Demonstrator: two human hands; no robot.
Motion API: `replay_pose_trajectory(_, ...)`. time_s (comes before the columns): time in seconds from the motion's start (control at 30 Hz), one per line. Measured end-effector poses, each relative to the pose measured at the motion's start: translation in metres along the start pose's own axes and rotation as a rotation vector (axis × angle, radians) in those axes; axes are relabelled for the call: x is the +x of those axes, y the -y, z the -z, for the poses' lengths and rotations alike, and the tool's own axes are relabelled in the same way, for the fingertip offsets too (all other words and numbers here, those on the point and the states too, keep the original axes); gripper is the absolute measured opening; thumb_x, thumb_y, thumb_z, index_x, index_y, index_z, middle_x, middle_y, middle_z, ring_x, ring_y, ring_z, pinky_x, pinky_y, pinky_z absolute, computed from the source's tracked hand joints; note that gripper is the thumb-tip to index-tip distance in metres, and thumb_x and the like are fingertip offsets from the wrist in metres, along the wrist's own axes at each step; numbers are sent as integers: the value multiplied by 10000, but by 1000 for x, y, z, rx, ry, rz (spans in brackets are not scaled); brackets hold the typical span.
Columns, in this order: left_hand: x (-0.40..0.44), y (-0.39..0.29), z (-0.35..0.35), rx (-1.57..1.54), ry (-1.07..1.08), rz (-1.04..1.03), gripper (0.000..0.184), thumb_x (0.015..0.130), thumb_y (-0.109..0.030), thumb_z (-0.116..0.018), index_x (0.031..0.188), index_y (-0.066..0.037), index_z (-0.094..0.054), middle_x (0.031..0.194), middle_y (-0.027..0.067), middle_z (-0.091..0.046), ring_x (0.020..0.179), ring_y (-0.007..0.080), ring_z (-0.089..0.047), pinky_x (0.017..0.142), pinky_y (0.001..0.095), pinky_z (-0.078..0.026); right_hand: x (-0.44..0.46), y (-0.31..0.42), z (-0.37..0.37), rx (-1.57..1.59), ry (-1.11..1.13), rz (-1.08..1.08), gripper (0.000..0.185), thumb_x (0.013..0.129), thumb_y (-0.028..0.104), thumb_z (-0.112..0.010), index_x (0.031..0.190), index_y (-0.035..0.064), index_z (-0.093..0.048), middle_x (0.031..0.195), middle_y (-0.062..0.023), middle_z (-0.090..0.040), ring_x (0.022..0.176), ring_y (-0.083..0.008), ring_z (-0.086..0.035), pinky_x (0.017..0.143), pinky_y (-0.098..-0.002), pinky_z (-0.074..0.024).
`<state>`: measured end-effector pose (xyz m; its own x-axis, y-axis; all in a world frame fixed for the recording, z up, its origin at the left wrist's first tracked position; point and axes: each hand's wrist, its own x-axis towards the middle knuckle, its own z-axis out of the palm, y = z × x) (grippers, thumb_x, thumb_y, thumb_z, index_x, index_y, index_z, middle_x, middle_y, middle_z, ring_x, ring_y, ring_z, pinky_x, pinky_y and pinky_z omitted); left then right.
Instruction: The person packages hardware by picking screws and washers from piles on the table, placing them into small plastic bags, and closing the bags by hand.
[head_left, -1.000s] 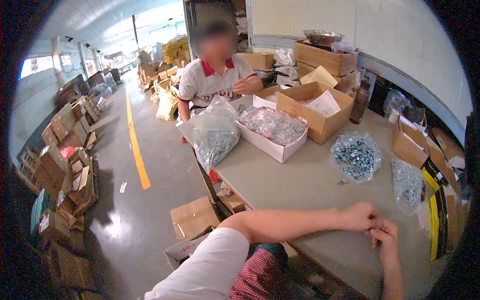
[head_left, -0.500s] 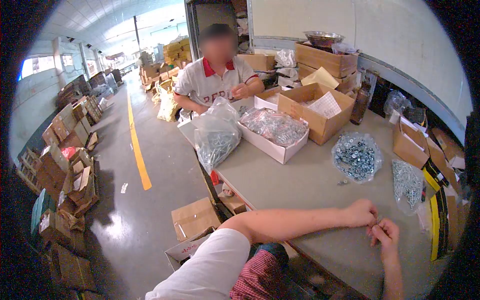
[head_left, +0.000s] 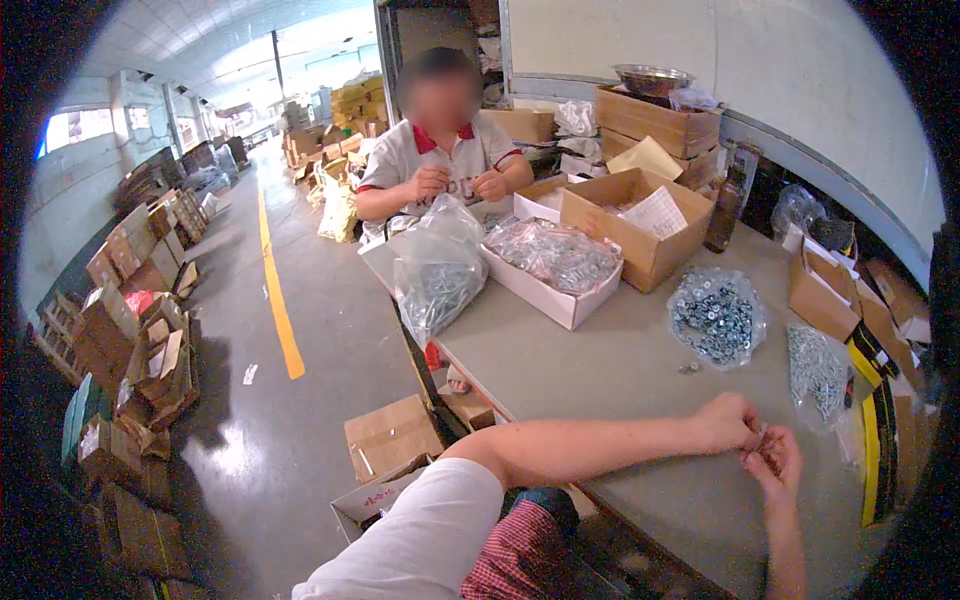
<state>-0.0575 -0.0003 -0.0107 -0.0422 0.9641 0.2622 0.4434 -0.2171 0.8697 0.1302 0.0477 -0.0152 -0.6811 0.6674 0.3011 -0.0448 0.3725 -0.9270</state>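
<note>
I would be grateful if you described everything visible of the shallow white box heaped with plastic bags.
The shallow white box, apparently cardboard, is rectangular, open-topped and upright on the table. Clear plastic bags with red marks heap above its rim, seemingly holding small metal parts. A taller brown box stands close beside it; no hand touches it.

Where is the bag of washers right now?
On the head view's right side, the bag of washers lies on the table, just left of the bag of screws.

Small piece point(head_left: 763, 431) between left hand point(head_left: 727, 424) and right hand point(head_left: 777, 462), above the table point(head_left: 560, 375)
</note>
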Motion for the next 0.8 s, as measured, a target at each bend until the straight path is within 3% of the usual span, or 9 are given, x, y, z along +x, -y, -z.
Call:
replay_pose_trajectory(0.27, 1, 6, -8, 32, -37, -42, 222, 665, -256, -698, 746, -50, -704, 686, 135, -680, 618, 276, -660, 621, 414, -526, -2, -6, 0, -127, 14, 47, 463, 813, -4, -659, 1236, 46, -478, 1013, -31, -609, 899, -132, -610, 787, -259, -500)
replay_pose_trajectory(0.57, 0, 7, -9, 39, -52, -86, 200, 705, -253, -677, 766, -66, -712, 690, 131, -680, 631, 293, -663, 627, 421, -522, -4, -17, 1, -27, -75, 3, 433, 853, 62, -622, 1263, 18, -488, 992, -58, -634, 819, -132, -623, 666, -252, -495)
replay_pose_trajectory(0.8, 0, 9, -12, 71, -73, -78, 208, 694, -261, -672, 762, -67, -700, 709, 142, -676, 646, 314, -656, 625, 434, -514, -1, -4, 0, 58, -24, -28, 439, 819, 83, -642, 1227, 4, -504, 970, -63, -637, 778, -134, -613, 622, -250, -482)
